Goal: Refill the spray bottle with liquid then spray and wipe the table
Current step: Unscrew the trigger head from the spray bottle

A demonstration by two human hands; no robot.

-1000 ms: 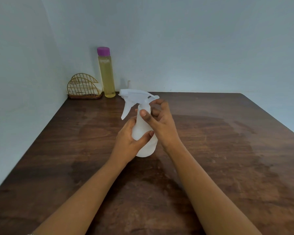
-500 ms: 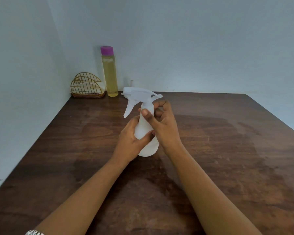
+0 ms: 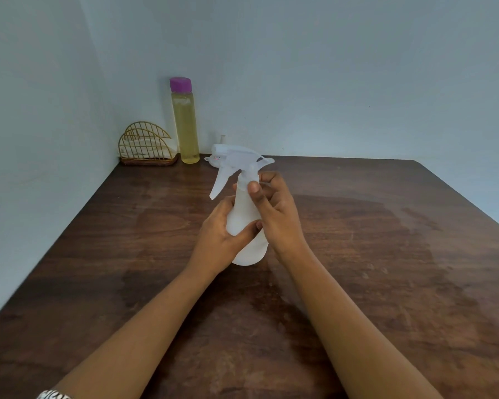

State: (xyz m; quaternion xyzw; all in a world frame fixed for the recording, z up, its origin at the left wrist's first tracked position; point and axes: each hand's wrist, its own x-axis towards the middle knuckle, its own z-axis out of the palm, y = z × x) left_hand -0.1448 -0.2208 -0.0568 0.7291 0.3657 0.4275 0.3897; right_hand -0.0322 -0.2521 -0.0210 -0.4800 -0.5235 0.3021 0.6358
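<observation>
In the head view, a white translucent spray bottle (image 3: pixel 247 223) is standing upright near the middle of the dark wooden worktop (image 3: pixel 386 269), with its trigger head pointing left and away from the person. The left hand (image 3: pixel 221 240) is wrapping around the lower body of the bottle, thumb lying across its near face, gripping it firmly. The right hand (image 3: pixel 275 214) is closing on the bottle's neck just under the trigger head, with the thumb pressing the collar from the near side and the fingers curling behind it. Both forearms are reaching in from the bottom edge and are covering much of the near worktop. In the far left corner, against the pale walls, a tall clear bottle (image 3: pixel 185 125) of yellowish liquid with a purple cap is standing upright. Just beside it on the left, a gold wire holder (image 3: pixel 146 145) is keeping some folded white cloth or paper. A small white object (image 3: pixel 211 159) is lying behind the spray head, mostly hidden by it. A duller patch is showing on the worktop surface right of the hands.
</observation>
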